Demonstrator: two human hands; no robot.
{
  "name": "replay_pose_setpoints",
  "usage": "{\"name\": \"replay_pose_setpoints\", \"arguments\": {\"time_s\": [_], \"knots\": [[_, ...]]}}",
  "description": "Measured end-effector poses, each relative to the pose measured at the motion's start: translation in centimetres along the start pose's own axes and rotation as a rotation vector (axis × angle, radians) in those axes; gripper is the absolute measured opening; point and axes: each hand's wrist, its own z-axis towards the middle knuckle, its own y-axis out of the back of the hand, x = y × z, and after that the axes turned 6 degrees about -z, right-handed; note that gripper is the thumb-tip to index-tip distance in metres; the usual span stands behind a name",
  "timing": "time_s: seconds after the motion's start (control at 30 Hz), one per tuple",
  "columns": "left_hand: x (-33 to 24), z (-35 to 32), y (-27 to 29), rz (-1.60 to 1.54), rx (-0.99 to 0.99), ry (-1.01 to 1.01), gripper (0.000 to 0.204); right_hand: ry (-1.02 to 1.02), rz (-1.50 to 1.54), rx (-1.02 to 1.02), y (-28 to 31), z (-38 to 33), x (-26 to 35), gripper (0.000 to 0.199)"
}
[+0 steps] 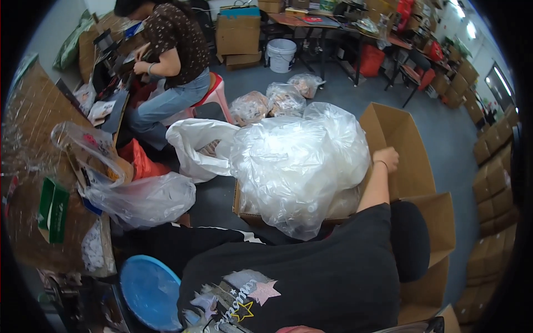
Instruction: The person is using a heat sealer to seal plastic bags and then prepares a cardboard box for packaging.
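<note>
My right hand (387,159), with a thin dark band at the wrist, is stretched out to the right against the open cardboard box (408,152). Its fingers are curled in, and whatever they may hold is hidden. Left of that forearm, a big heap of clear plastic bags (294,166) bulges out over a cardboard carton (240,206). What the bags contain cannot be made out. Nowhere in the picture does my left hand show.
A white sack (194,147) and a clear bag (141,200) lie to the left, near a blue basin (149,291). Filled bags (286,99) stand beyond the heap. A co-worker (172,61) sits on a pink stool (220,97). Stacked cartons (491,194) line the right.
</note>
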Motion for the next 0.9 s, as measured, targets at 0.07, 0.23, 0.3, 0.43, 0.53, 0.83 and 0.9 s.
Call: {"name": "replay_pose_setpoints", "arguments": {"time_s": [0.07, 0.23, 0.3, 0.43, 0.53, 0.83, 0.9], "knots": [[2.2, -1.5, -0.8, 0.025, 0.003, 0.067, 0.046, -0.153, -0.082, 0.082, -1.3, 1.7, -2.8, 0.029], [7.4, -4.4, -4.2, 0.082, 0.046, 0.225, 0.046, -0.163, -0.118, 0.4, -7.3, 6.2, -8.2, 0.056], [9.6, -5.3, -5.6, 0.105, 0.071, 0.282, 0.046, -0.119, -0.171, 0.472, -8.8, 7.3, -8.8, 0.055], [13.5, -6.2, -7.7, 0.149, 0.116, 0.368, 0.046, 0.028, -0.171, 0.4, -9.0, 6.6, -8.7, 0.04], [18.4, -5.5, -8.4, 0.192, 0.151, 0.437, 0.046, 0.101, -0.102, 0.191, -8.4, 5.2, -6.9, 0.032], [6.8, -5.1, -5.5, 0.94, 0.198, -0.207, 0.05, 0.507, -0.23, -0.275, 6.6, 12.8, -0.9, 0.023], [-5.9, -14.1, -6.2, 0.6, 0.07, -0.182, 0.056, 0.617, -0.2, -0.394, 10.8, 12.0, 0.7, 0.021]]}}
